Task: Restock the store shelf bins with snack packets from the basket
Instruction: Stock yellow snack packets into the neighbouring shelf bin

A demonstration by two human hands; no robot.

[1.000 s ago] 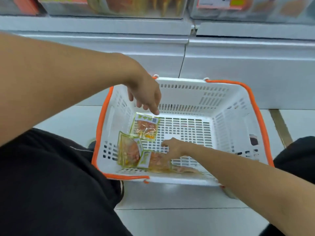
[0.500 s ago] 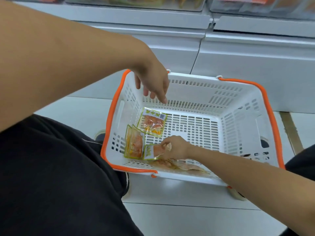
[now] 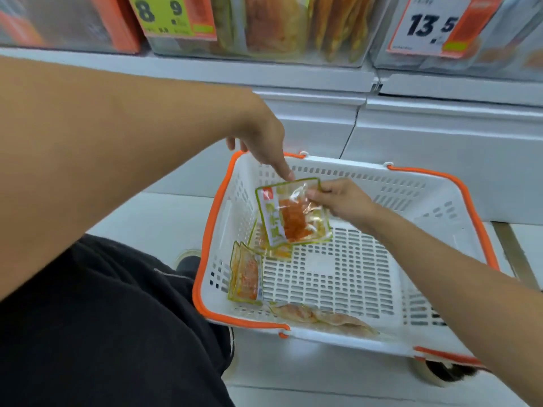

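Observation:
A white basket with an orange rim [image 3: 367,289] sits on the floor below the shelf. My right hand [image 3: 340,201] pinches a clear snack packet with orange filling [image 3: 293,214] by its top right corner and holds it above the basket. My left hand [image 3: 261,142] hangs over the basket's far left corner, and its downward-pointing finger touches the packet's top edge. Another packet [image 3: 271,246] lies partly under the lifted one. A packet [image 3: 246,274] leans against the left wall. Flat packets [image 3: 320,317] lie along the near wall.
Clear shelf bins [image 3: 279,27] with orange snack packets line the top, with price tags 8.9 [image 3: 173,16] and 13.5 [image 3: 432,24]. White shelf base panels stand behind the basket. My dark-clothed knee [image 3: 102,318] is at the lower left, beside the basket.
My right hand has lifted one packet from the basket floor up to the far left side. My left hand has met its top edge. The view has tilted up toward the shelf.

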